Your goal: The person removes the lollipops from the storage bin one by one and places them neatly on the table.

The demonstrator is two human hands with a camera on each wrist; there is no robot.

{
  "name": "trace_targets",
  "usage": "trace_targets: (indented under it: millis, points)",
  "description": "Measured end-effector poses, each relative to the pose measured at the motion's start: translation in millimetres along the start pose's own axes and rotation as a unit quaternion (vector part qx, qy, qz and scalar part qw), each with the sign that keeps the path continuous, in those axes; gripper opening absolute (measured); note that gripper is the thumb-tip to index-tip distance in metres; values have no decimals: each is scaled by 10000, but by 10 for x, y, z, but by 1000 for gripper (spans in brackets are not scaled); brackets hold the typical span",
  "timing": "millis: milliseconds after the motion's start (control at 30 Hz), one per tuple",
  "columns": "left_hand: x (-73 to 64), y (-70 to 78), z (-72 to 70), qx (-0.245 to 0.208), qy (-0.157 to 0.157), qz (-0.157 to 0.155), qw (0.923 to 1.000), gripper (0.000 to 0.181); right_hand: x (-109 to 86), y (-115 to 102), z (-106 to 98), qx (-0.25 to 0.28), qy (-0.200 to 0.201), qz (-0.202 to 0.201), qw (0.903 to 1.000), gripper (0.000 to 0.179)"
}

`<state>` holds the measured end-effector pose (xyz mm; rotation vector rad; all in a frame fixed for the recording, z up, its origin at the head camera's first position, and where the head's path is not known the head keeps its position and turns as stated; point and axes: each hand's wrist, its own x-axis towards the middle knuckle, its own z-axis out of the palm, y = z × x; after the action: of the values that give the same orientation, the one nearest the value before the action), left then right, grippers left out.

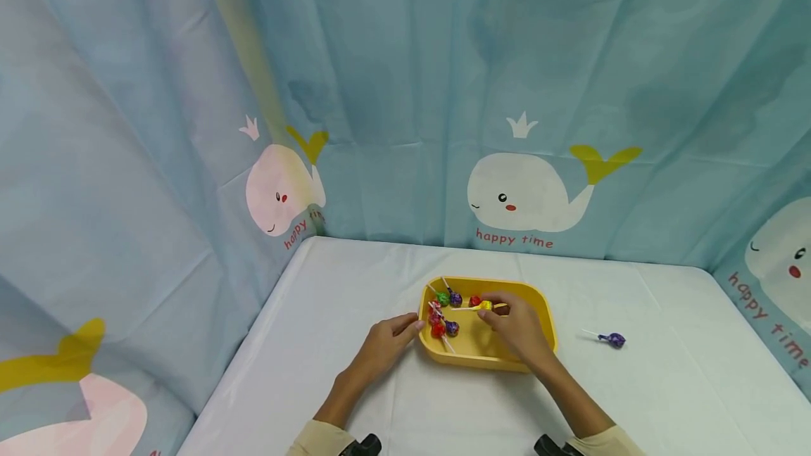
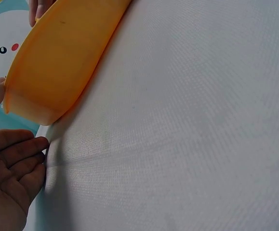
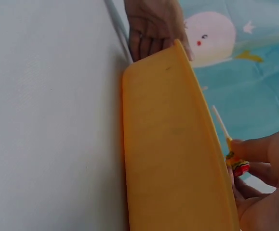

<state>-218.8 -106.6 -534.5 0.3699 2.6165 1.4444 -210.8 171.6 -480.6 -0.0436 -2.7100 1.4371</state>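
A yellow tray (image 1: 472, 340) stands on the table with several wrapped lollipops in it. My right hand (image 1: 521, 329) is over the tray and pinches a lollipop in a yellow wrapper (image 1: 485, 305) between thumb and fingers, its white stick pointing left. In the right wrist view, red also shows on that lollipop's wrapper (image 3: 240, 167). At the tray's left end, my left hand (image 1: 388, 342) touches the rim with its thumb; the other fingers are loosely bent beside the wall, as the left wrist view shows. Green (image 1: 443, 298), purple (image 1: 452, 328) and red (image 1: 438, 330) lollipops lie towards the tray's left side.
One purple lollipop (image 1: 614, 340) lies on the white tablecloth (image 1: 665, 385) to the right of the tray. Behind the table hangs a blue curtain (image 1: 393, 188) printed with whales; it also runs along the left side.
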Motion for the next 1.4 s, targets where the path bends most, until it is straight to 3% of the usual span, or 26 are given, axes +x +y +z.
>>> trace_targets:
  millis: [967,1400]
  points:
    - [10,-13,10,-27,8,-69,10000,74,-391,229,-622,230,855,152,9960,47]
    - [15,-5,4,-92,-17,-128,9999,73,-556,384,-834,343,1123,674,9908,53]
